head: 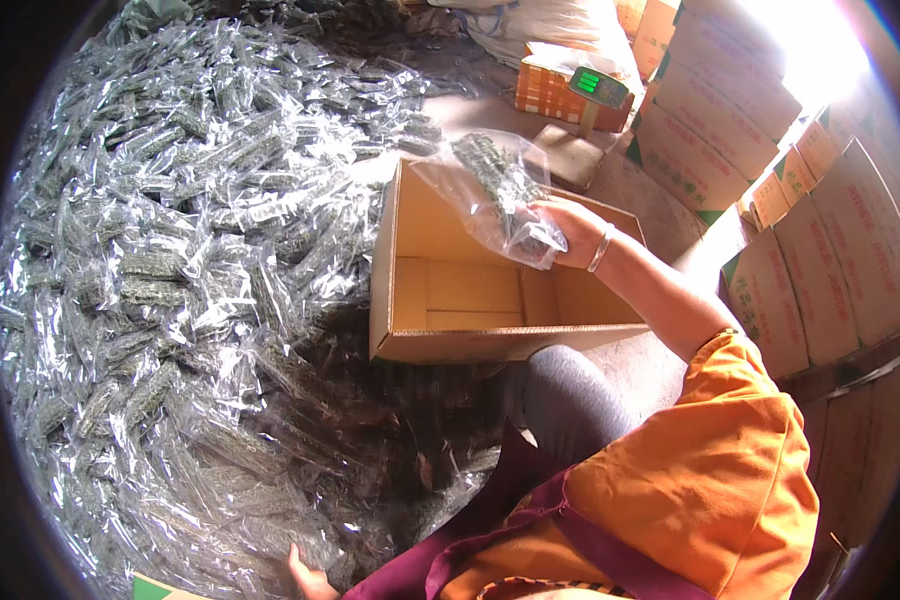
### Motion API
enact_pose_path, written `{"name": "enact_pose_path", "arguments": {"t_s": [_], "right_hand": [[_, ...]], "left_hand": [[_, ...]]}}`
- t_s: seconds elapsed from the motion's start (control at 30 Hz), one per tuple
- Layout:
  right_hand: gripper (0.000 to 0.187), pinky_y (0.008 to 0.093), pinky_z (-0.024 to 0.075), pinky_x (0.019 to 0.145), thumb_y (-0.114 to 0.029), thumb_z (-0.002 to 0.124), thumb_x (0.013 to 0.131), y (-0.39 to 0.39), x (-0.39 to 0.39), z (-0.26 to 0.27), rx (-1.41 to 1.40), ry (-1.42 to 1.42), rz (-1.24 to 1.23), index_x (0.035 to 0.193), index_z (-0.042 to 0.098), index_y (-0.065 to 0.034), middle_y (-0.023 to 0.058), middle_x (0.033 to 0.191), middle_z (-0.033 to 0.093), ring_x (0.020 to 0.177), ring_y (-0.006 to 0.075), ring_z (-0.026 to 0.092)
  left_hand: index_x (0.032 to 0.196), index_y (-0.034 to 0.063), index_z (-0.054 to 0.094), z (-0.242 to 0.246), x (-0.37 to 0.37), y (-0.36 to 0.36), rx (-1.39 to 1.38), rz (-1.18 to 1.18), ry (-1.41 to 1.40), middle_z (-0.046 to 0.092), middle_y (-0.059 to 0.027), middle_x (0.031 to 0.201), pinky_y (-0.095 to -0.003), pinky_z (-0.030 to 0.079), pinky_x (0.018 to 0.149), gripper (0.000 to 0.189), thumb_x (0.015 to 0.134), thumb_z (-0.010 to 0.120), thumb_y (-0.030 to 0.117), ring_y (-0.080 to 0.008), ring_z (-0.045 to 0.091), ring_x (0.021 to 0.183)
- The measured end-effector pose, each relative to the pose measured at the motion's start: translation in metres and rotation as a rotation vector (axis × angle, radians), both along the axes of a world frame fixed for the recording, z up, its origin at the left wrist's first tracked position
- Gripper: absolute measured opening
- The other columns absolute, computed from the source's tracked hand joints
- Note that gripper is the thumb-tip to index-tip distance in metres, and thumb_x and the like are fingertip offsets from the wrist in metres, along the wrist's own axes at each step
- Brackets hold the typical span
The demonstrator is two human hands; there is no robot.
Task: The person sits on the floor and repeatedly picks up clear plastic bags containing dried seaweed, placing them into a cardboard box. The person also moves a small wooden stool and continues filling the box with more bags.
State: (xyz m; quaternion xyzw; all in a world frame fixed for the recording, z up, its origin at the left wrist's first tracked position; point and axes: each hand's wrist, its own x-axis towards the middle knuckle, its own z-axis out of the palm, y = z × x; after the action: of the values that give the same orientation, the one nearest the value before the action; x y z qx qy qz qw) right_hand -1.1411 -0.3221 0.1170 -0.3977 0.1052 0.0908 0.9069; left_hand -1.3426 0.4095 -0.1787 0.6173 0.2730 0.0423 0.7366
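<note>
My right hand [576, 231], with a bracelet at the wrist, grips the lower end of a clear plastic bag [487, 169]. Inside the bag are dark green, dried plant-like pieces. Hand and bag are over an open cardboard box [450, 345], whose visible floor is bare. My left hand [311, 576] shows only in part at the bottom edge, beside bags of the pile; whether it holds one is hidden. A large heap of similar clear bags [157, 270] covers the floor to the left.
Printed cardboard cartons [787, 292] are stacked along the right. Behind the box stands a scale with a lit green display [598, 86], near an orange-and-white checked box [540, 90]. A large pale sack [555, 26] lies at the back. A green-and-tan carton edge [154, 589] shows at bottom left.
</note>
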Motion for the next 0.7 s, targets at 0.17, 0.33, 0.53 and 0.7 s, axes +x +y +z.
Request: {"name": "enact_pose_path", "arguments": {"t_s": [0.17, 0.33, 0.53, 0.7], "right_hand": [[0.063, 0.0425, 0.0532, 0.085, -0.044, 0.057, 0.091, -0.134, 0.143, 0.12, -0.061, -0.122, -0.813, 0.132, 0.038, -0.0003, 0.0239, 0.117, 0.056, 0.108, 0.0346, 0.058], [0.034, 0.0381, 0.0537, 0.085, -0.022, 0.054, 0.094, -0.102, 0.195, 0.08, -0.265, -0.374, -0.28, 0.123, 0.052, -0.0029, 0.0245, 0.116, 0.058, 0.104, 0.0325, 0.06], [0.048, 0.0325, 0.0523, 0.09, -0.029, 0.064, 0.09, 0.174, 0.103, -0.038, -0.511, -0.66, 0.716, 0.124, 0.05, 0.0029, 0.0146, 0.12, 0.061, 0.109, 0.0183, 0.059], [0.077, 0.0376, 0.0456, 0.096, -0.041, 0.079, 0.075, 0.356, 0.021, -0.078, -0.695, -0.615, 0.737, 0.127, 0.046, 0.0044, 0.0182, 0.115, 0.061, 0.109, 0.0238, 0.058]], "left_hand": [[0.117, 0.0051, 0.059, 0.051, -0.004, -0.001, -0.352, 0.005, 0.257, 0.06, -0.0091, 0.112, -0.041, 0.044, 0.091, 0.047, 0.084, 0.066, 0.037, -0.026, 0.056, 0.102], [0.115, 0.0038, 0.059, 0.084, 0.025, -0.039, -0.085, 0.149, 0.069, 0.06, -0.011, 0.114, -0.042, 0.047, 0.089, 0.048, 0.081, 0.069, 0.036, -0.0269, 0.057, 0.103], [0.135, 0.0032, 0.046, 0.15, 0.075, -0.116, 0.238, 0.207, 0.077, 0.043, -0.0117, 0.141, -0.0405, 0.031, 0.106, 0.069, 0.085, 0.062, 0.048, -0.0243, 0.041, 0.128], [0.135, 0.0053, 0.043, 0.182, 0.123, -0.188, -0.043, 0.139, -0.055, 0.044, -0.0111, 0.135, -0.0377, 0.038, 0.098, 0.068, 0.09, 0.052, 0.055, -0.0234, 0.045, 0.12]]}}
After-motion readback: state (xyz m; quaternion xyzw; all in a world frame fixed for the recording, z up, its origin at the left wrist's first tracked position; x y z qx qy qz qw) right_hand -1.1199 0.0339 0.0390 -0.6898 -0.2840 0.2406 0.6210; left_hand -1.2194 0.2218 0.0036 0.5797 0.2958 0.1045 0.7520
